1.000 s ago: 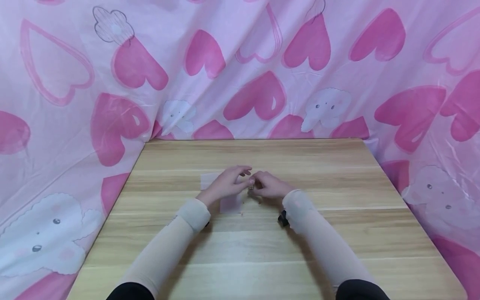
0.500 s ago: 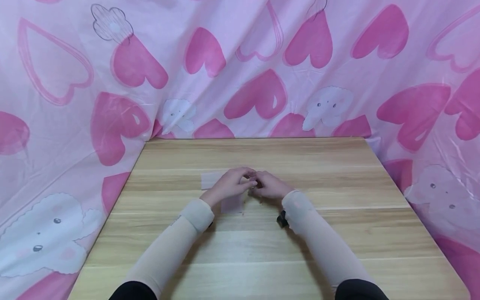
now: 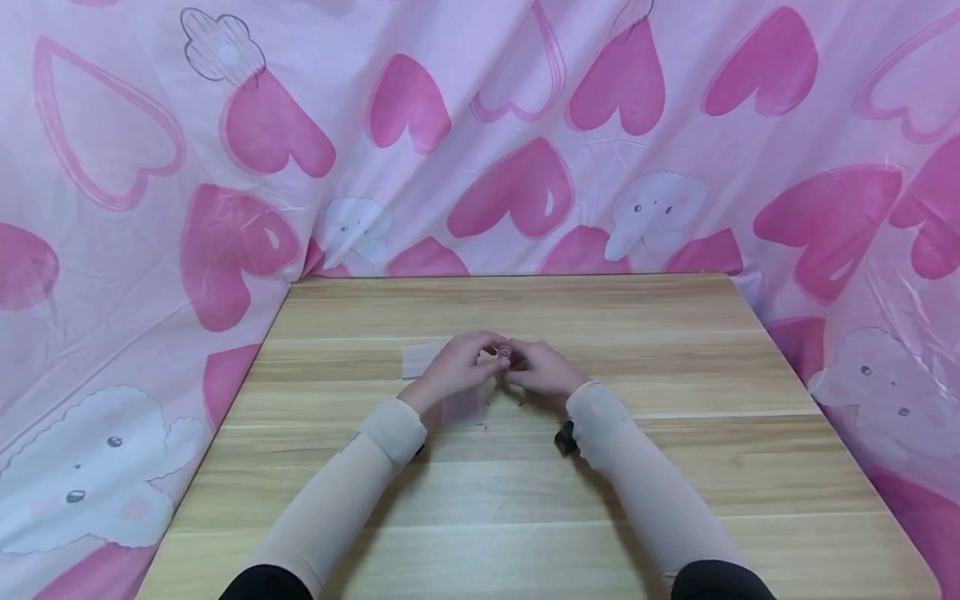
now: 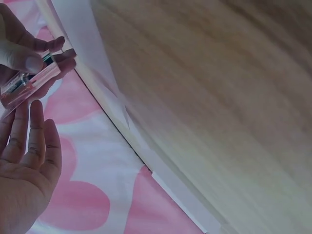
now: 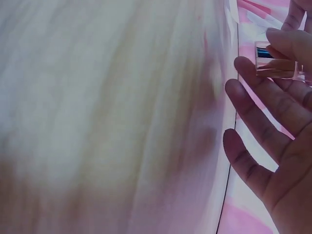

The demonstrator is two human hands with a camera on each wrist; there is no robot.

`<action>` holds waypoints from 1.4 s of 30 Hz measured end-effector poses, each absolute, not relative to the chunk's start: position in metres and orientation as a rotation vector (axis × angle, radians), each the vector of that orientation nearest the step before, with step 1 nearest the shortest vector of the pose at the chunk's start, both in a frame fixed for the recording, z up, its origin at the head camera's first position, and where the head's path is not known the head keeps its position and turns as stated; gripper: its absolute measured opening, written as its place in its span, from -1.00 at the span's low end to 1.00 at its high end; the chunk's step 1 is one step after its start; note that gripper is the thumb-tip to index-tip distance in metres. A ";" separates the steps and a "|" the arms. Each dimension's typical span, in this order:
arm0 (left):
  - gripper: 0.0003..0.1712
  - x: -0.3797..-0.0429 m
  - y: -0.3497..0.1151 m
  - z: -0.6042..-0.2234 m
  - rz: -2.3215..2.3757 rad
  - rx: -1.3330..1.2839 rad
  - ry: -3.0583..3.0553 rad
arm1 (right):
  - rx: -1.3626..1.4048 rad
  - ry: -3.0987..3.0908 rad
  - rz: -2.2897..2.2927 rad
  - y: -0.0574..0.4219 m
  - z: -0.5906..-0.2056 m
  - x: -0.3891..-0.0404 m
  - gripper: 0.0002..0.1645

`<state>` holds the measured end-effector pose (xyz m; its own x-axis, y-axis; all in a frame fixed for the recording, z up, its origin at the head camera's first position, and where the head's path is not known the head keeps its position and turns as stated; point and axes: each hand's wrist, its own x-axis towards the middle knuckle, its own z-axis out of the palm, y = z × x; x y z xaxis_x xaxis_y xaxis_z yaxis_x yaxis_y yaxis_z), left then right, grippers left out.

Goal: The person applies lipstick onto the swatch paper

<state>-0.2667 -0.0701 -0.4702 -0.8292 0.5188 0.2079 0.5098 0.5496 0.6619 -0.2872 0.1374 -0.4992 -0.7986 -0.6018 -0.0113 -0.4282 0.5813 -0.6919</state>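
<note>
Both hands meet over the middle of the table around a small clear pink, box-shaped piece [image 3: 505, 353]. Dark, shiny parts show through its walls in the left wrist view, and its exact kind is not plain. My left hand [image 3: 456, 365] pinches it from the left with thumb and forefinger. From the other side my right hand [image 3: 546, 370] holds its right end by the fingertips. In the right wrist view a thumb lies over the clear piece [image 5: 276, 67], while several right fingers [image 5: 257, 112] stretch out below it. Fingers hide part of the piece.
A whitish sheet [image 3: 417, 360] and a pale pinkish sheet [image 3: 462, 408] lie on the wooden table [image 3: 517, 500] beside and under the left hand. Tiny bits [image 3: 522, 405] are scattered below the hands. A pink heart-patterned curtain [image 3: 510, 187] hangs behind the table and along its sides.
My left thumb and fingers have closed in on the clear piece, and the two hands have drawn together. The piece has risen slightly and turned between them. The sheets stay put.
</note>
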 end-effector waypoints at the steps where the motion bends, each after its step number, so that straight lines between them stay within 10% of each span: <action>1: -0.63 -0.267 -0.070 -0.470 1.174 0.914 2.759 | -0.857 2.565 -1.036 0.137 -0.498 -0.287 -0.48; 42: -0.74 -0.268 -0.070 -0.463 1.084 0.848 2.945 | -0.930 2.620 -1.084 0.142 -0.500 -0.288 -0.76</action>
